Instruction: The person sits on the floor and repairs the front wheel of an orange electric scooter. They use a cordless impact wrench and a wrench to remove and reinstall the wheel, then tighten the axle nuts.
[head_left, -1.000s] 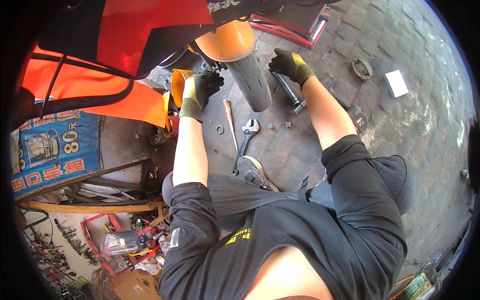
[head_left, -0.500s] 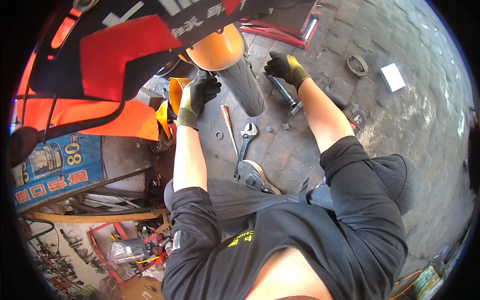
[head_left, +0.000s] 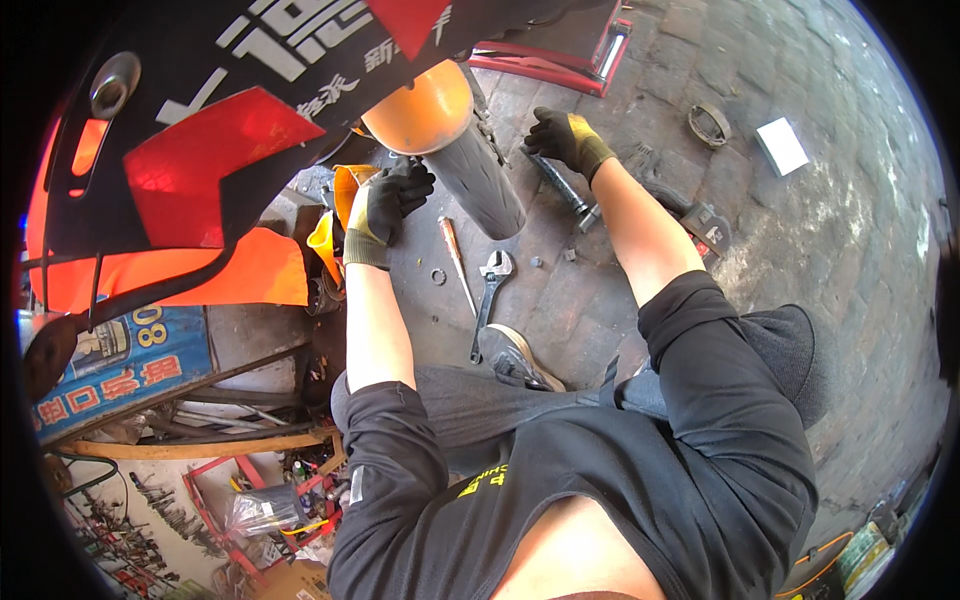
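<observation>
Both my hands wear black-and-yellow work gloves. My left hand (head_left: pixel 392 205) is at the left side of a black tyre (head_left: pixel 472 185) under an orange mudguard (head_left: pixel 425 105). Its fingers curl toward the tyre; whatever lies in them is hidden. Across the wheel, my right hand (head_left: pixel 568 140) has its fingers bent downward, apart from the tyre. A dark metal rod-shaped part (head_left: pixel 562 188) runs from beneath it over the ground, and I cannot see whether the fingers grip it. An adjustable wrench (head_left: pixel 489 300) and a screwdriver (head_left: pixel 456 258) lie nearer to me.
Dark bodywork with red patches (head_left: pixel 215 160) overhangs the upper left. A red metal stand (head_left: pixel 600 75) is at the back. On the paving to the right are a metal ring (head_left: pixel 709 128) and a white box (head_left: pixel 781 147). A yellow funnel (head_left: pixel 323 243) stands left of my wrist.
The bodywork panel appears lower and farther left in view, and the mudguard and tyre have shifted slightly left. Both hands stay in nearly the same places beside the wheel.
</observation>
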